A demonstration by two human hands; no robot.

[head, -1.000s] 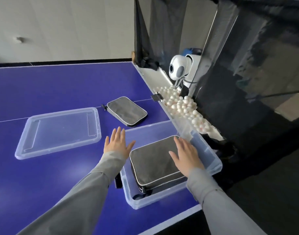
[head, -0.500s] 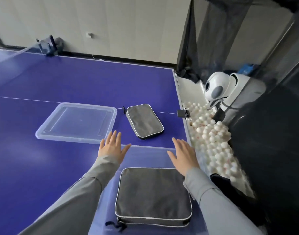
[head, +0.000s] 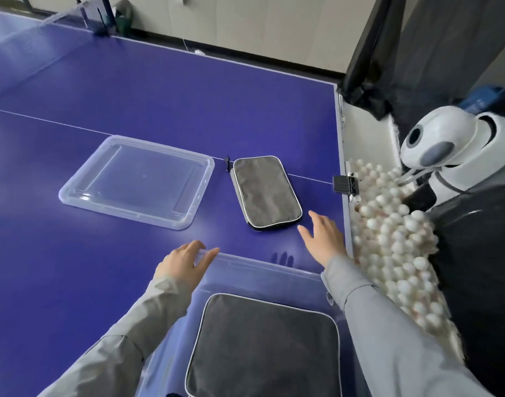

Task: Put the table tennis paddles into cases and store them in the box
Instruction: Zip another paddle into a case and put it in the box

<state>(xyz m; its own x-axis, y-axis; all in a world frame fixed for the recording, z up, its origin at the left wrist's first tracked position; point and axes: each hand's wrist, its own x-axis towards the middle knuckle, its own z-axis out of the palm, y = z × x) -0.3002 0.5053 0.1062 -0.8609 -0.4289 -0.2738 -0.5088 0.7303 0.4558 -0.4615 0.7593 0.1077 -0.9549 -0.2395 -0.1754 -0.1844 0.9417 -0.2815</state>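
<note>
Closest to the person, a clear plastic box (head: 274, 267) sits on the near edge of a blue table tennis table (head: 159, 90). Inside it a grey paddle case with white piping (head: 262, 348) lies flat, filling most of the visible floor of the box; its lower end runs out of view, so its long axis cannot be told.

Two arms in grey sleeves reach forward over the box. The left hand (head: 184, 267) rests on the box's far left corner, palm down, fingers loosely curved and close together over the rim. The right hand (head: 324, 240) hovers just past the box's far right side, above the table, fingers straight and slightly spread, holding nothing. Its fingertips are near the second case, but whether they touch it cannot be told.

That second grey paddle case (head: 265, 191) lies flat on the table beyond the box, closed. Its long axis runs away from the person, leaning slightly left at the far end, where a small dark zipper pull sticks out at the corner.

To its left, just apart, the box's clear lid (head: 136, 181) lies flat on the table.

Along the table's right edge lies a heap of white balls (head: 394, 233), and behind it stands a white ball machine (head: 446, 150).
</note>
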